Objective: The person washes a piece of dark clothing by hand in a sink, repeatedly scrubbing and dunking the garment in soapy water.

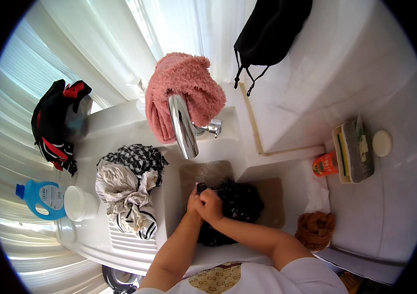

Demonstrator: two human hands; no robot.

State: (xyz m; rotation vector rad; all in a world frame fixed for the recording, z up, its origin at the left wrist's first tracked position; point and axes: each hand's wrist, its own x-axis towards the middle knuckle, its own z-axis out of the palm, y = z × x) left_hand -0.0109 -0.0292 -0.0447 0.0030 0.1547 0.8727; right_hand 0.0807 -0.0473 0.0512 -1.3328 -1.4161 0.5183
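Note:
Both my hands are in the white sink [247, 171], pressed together on a dark patterned garment [240, 201] lying in the basin. My left hand [194, 200] grips a bunched fold of the dark cloth, and my right hand [209, 205] closes over the same fold right beside it. The chrome faucet [184, 127] curves down just above and behind my hands. A pink towel [181, 90] is draped over the faucet's top.
A pile of checked and striped clothes [127, 191] lies on the ribbed board left of the basin. A blue detergent bottle [42, 196] and white cup [80, 203] stand further left. At right are a brown cloth [315, 228], an orange container [325, 164] and a soap tray [355, 152].

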